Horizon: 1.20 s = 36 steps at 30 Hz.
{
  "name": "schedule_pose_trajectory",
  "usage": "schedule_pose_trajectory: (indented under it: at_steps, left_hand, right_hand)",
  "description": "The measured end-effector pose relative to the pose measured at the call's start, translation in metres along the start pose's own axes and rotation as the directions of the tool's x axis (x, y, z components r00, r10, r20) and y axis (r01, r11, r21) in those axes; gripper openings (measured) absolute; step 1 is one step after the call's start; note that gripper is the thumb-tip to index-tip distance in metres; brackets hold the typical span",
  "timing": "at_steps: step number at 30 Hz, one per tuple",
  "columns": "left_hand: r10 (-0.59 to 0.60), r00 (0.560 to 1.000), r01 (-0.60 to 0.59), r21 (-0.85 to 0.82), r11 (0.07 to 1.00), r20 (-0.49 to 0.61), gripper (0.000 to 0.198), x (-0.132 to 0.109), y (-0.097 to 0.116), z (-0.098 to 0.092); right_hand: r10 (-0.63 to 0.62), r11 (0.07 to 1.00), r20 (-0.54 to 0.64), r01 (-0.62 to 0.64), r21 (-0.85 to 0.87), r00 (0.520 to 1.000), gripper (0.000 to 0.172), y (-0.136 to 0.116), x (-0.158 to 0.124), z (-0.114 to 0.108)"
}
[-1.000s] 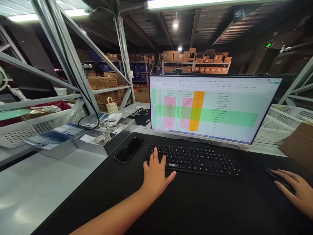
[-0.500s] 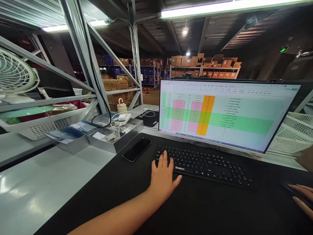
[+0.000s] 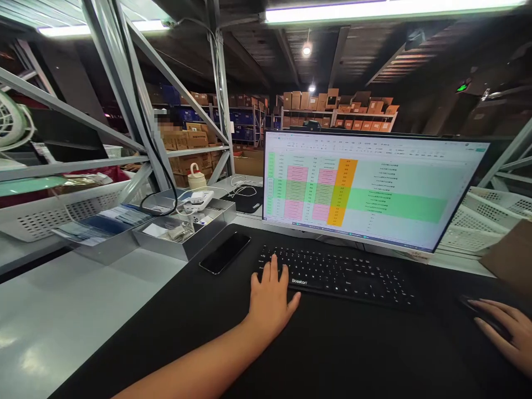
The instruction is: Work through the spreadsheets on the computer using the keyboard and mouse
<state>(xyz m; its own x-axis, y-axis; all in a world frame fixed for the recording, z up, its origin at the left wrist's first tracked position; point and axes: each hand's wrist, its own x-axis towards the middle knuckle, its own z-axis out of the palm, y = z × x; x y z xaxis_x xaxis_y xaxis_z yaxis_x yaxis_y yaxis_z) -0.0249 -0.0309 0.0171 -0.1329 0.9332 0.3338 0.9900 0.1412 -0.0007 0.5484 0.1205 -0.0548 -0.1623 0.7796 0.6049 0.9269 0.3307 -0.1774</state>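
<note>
My left hand rests with spread fingers on the left end of a black keyboard, its thumb pointing off to the right below the front edge. At the right edge, my right hand lies around a black computer mouse, fingers along its sides. Behind the keyboard stands a monitor with a spreadsheet in pink, green and orange bands. A dark-screened phone lies flat, left of the keyboard. Keyboard, phone and mouse are all on a black desk mat.
Grey trays with packets and small items stand at the left, near a cream bottle and white cables. White baskets and a cardboard box are at the right. Metal shelf posts rise at the left.
The view has turned slightly right, so everything sits further left and more of my right hand and the mouse shows. My left hand remains on the keyboard's left end.
</note>
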Motion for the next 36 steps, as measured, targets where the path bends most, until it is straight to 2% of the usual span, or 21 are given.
schedule_pose_trajectory:
  at_steps: [3,6,10,13,17,20,25,32,36]
  left_hand:
    - [0.001,1.0,-0.001,0.015,1.0,0.006,0.065,0.001,-0.001,-0.001]
    - [0.018,0.999,-0.019,0.028,0.999,0.032,0.064,0.001,0.0,-0.006]
    - [0.029,1.0,-0.029,0.077,0.997,-0.004,0.06,0.001,0.0,-0.008]
    - [0.046,0.998,-0.042,0.104,0.994,-0.037,0.059,0.004,-0.002,-0.002]
    - [0.082,0.995,-0.076,0.106,0.991,-0.058,0.062,0.008,-0.005,0.004]
    - [0.063,0.997,-0.058,0.108,0.992,-0.047,0.063,0.009,-0.005,0.005]
    - [0.072,0.996,-0.065,0.116,0.991,-0.059,0.065,0.01,-0.006,0.007]
    - [0.093,0.991,-0.084,0.091,0.992,-0.095,0.067,0.008,-0.007,0.008]
    - [0.099,0.991,-0.091,0.09,0.992,-0.094,0.066,0.008,-0.008,0.01]
  right_hand:
    - [0.057,0.994,0.102,-0.066,0.086,0.993,0.045,-0.005,0.002,-0.002]
    - [0.112,0.993,0.151,-0.117,0.022,0.982,0.047,-0.024,0.004,-0.014]
    - [0.169,0.985,0.145,-0.16,-0.072,0.975,0.058,-0.081,0.014,-0.05]
    - [0.098,0.992,0.105,-0.089,-0.084,0.99,0.054,-0.131,0.028,-0.065]
    - [-0.029,0.999,0.216,0.034,-0.021,0.976,0.045,-0.186,0.044,-0.048]
    - [-0.058,0.998,0.257,0.051,0.035,0.965,0.043,-0.211,0.053,-0.027]
    - [-0.021,0.997,0.259,0.001,0.076,0.966,0.039,-0.225,0.06,-0.012]
    - [-0.023,0.995,0.271,-0.006,0.105,0.962,0.038,-0.221,0.063,-0.009]
    - [0.012,0.994,0.246,-0.038,0.103,0.969,0.045,-0.217,0.071,-0.006]
